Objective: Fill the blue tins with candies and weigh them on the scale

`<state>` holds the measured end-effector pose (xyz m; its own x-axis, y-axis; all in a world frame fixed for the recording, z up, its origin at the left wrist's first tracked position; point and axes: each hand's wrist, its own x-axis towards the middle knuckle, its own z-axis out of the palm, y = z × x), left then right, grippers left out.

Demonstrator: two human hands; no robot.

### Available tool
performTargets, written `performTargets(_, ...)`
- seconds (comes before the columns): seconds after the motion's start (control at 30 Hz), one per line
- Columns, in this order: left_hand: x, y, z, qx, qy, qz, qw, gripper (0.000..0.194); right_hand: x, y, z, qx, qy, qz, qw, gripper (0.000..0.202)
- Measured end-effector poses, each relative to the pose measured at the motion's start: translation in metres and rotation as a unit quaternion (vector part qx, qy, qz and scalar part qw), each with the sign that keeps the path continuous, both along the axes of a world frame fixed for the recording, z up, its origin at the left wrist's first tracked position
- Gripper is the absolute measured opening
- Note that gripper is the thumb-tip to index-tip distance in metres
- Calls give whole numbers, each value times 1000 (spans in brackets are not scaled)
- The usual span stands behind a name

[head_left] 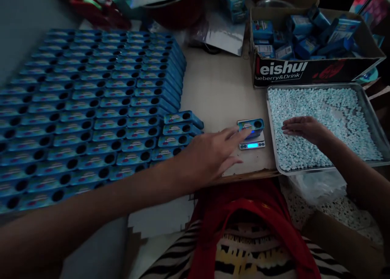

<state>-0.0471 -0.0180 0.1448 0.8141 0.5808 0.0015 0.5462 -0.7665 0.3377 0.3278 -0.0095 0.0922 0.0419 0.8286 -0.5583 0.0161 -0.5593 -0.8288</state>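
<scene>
Many blue boxes [100,90] stand in close rows on the left of the counter [210,88], each with its hole at the right; the frame cuts off the leftmost, and your left forearm [122,197] covers part of the near rows. Your left hand [207,153] has its grip spread, its fingertips at the single blue box [251,124] on the scale [258,139]; contact cannot be confirmed. Note that this box presents its narrow holed face upward, long axis left to right, hole at the right end. Its print is too small to read, as are any digits on the lit display [252,145]. Farther right, the carton [286,72] of loose blue packs [307,45] reads "eishui" and "ueberry&Drink"; the leading letters are unclear. Nearer you, the metal tray [273,137] carries pale pellets [292,153]. Your right hand [304,126] is over these, fingers close together; whether its grip pinches any cannot be told.
</scene>
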Motion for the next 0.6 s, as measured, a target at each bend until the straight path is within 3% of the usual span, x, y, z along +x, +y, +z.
performTargets(0.13, -29, -39, -23, -20, -36, 54, 998, 57, -21, 28, 20, 71, -95, 165, 979, 33)
performTargets(0.3, -24, -51, -60, -2, -51, 147, 988, 40, -51, 69, 50, 179, -217, 321, 904, 18)
performTargets(0.43, -8, -47, -77, -7, -96, 185, 978, 38, -66, 81, 64, 195, -279, 386, 857, 12)
performTargets(0.6, -1, -36, -97, -21, -130, 236, 963, 51, -77, 71, 70, 190, -307, 392, 846, 17)
